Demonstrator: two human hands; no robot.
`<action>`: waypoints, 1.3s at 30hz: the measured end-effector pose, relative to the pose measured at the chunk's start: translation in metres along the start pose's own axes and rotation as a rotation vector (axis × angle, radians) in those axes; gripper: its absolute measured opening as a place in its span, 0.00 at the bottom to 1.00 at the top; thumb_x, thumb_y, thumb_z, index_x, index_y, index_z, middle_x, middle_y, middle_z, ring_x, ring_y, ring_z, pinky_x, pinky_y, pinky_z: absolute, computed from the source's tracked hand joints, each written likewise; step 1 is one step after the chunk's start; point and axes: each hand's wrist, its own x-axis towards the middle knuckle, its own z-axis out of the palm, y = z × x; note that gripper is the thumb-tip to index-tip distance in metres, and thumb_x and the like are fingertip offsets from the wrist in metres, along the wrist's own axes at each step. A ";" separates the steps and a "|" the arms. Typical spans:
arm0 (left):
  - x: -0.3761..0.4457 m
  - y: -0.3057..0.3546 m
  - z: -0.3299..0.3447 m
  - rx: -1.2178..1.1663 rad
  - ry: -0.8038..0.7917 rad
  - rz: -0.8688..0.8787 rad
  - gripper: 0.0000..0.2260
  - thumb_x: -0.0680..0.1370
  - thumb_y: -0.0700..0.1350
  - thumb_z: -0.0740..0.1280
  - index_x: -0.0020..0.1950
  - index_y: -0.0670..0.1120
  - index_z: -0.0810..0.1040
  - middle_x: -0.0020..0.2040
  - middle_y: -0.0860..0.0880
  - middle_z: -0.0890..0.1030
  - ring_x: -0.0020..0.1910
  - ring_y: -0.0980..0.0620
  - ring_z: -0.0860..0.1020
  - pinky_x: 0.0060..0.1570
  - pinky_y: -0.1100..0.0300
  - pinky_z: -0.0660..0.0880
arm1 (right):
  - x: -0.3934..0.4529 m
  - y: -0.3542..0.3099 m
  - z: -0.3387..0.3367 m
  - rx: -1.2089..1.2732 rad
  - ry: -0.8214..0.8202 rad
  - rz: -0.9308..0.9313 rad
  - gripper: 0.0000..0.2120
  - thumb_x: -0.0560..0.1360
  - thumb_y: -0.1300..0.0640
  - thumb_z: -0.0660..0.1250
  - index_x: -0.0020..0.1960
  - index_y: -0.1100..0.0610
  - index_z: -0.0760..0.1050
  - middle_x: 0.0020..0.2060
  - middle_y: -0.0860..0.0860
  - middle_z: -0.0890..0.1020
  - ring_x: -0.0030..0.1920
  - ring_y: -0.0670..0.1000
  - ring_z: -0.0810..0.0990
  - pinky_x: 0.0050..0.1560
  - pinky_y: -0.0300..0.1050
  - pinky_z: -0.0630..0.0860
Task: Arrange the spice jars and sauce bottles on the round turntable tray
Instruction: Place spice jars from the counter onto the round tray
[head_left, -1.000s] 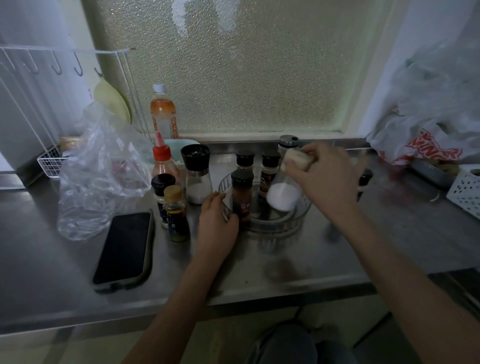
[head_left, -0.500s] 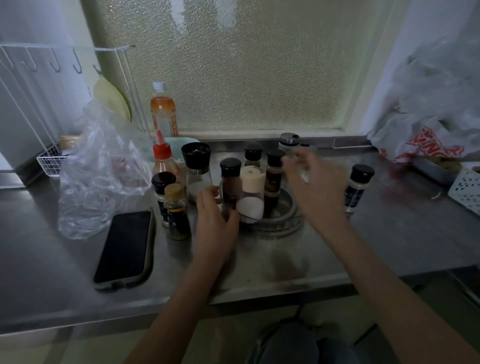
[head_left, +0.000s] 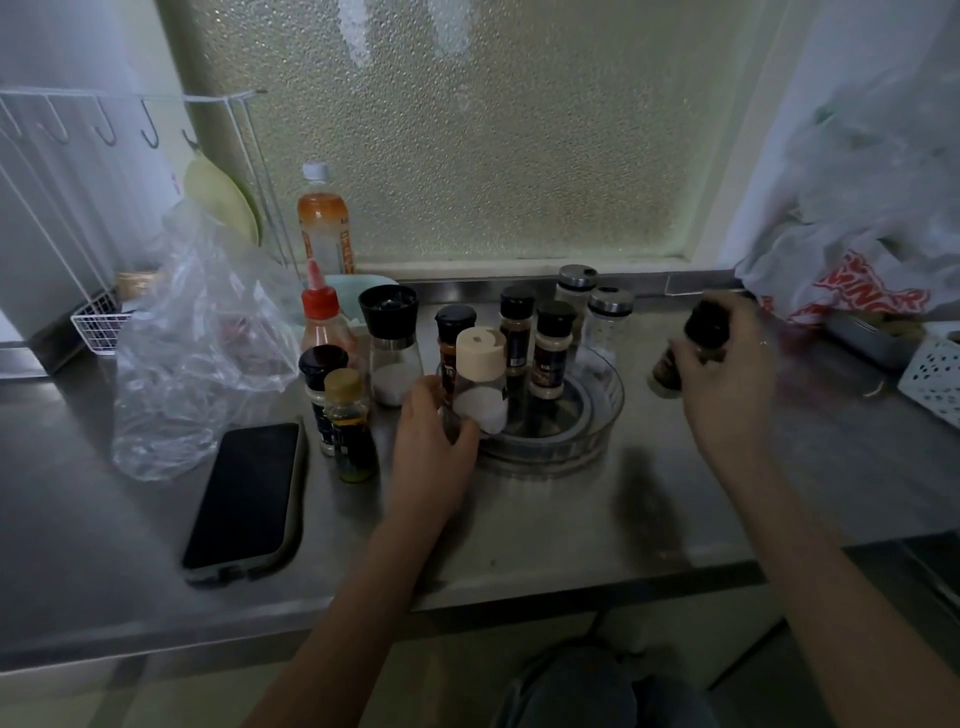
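Your left hand (head_left: 434, 431) grips the near-left rim of the clear turntable tray (head_left: 605, 410) on the worktop (head_left: 571, 525); your right hand (head_left: 724, 371) clasps a black-capped spice jar (head_left: 701, 327) tilted, right of the tray. Four jars stand inside, the beige-lidded jar (head_left: 480, 379) nearest.
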 end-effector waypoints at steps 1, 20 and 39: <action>0.000 0.000 0.000 0.012 0.000 0.004 0.18 0.75 0.42 0.65 0.64 0.45 0.66 0.62 0.44 0.73 0.55 0.49 0.73 0.48 0.58 0.69 | -0.004 -0.013 0.001 0.051 0.005 -0.059 0.18 0.73 0.62 0.68 0.62 0.55 0.70 0.50 0.54 0.77 0.42 0.45 0.75 0.44 0.27 0.71; 0.001 0.000 0.002 0.019 -0.054 -0.010 0.21 0.77 0.45 0.65 0.67 0.47 0.64 0.63 0.45 0.75 0.56 0.50 0.76 0.46 0.62 0.69 | 0.015 -0.020 0.045 0.139 -0.108 0.070 0.16 0.79 0.50 0.58 0.63 0.57 0.69 0.50 0.50 0.78 0.45 0.45 0.77 0.42 0.30 0.70; 0.005 -0.003 0.006 -0.044 -0.161 -0.039 0.32 0.76 0.47 0.66 0.75 0.49 0.54 0.65 0.50 0.74 0.57 0.58 0.73 0.49 0.70 0.68 | 0.019 0.004 0.024 0.285 0.088 0.155 0.25 0.66 0.52 0.76 0.58 0.59 0.72 0.50 0.47 0.79 0.45 0.38 0.78 0.44 0.26 0.70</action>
